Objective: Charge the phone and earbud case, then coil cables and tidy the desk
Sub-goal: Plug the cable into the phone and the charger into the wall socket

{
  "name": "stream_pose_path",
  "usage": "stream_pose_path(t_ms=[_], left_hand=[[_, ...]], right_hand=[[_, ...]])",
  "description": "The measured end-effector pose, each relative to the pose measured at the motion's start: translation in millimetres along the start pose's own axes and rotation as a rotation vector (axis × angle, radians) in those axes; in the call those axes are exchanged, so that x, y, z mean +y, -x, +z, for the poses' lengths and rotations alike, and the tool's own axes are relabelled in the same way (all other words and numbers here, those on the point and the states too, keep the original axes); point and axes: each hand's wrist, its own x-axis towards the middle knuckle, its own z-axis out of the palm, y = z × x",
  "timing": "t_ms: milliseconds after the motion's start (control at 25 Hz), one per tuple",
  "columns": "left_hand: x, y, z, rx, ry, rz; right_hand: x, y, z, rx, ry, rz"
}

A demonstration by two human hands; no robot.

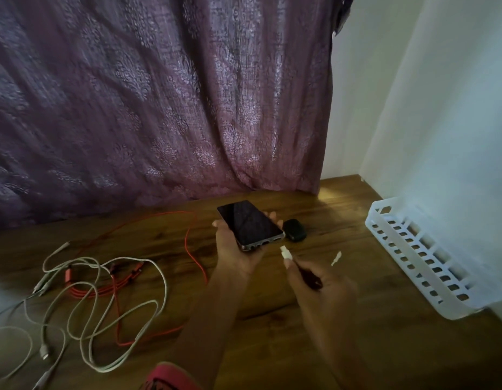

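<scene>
My left hand (238, 254) holds a dark phone (250, 224) above the wooden desk (342, 319), screen up, its port end facing me. My right hand (320, 280) pinches a white cable plug (286, 253), whose tip sits a short way below the phone's port edge, apart from it. A small black earbud case (295, 230) lies on the desk just right of the phone. A red cable (193, 249) loops across the desk to the left, tangled with a white cable (103, 305). Another white connector (336, 258) lies on the desk right of my right hand.
A white slotted plastic basket (424, 260) lies along the right wall. A purple patterned curtain (159, 108) hangs behind the desk. A pink sleeve (171, 375) shows at the bottom edge.
</scene>
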Motion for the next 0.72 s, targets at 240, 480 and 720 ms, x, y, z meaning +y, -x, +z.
stream_pose_path(t_ms=[240,480,720], left_hand=[[-4,14,21,-0.015,-0.033,-0.012],[-5,25,30,-0.004,-0.023,-0.035],[-7,29,34,-0.032,-0.061,-0.052]], right_hand=[[-9,0,5,0.003,0.060,-0.119],[-15,-11,6,0.088,0.123,-0.249],[-19,-13,6,0.059,0.143,-0.193]])
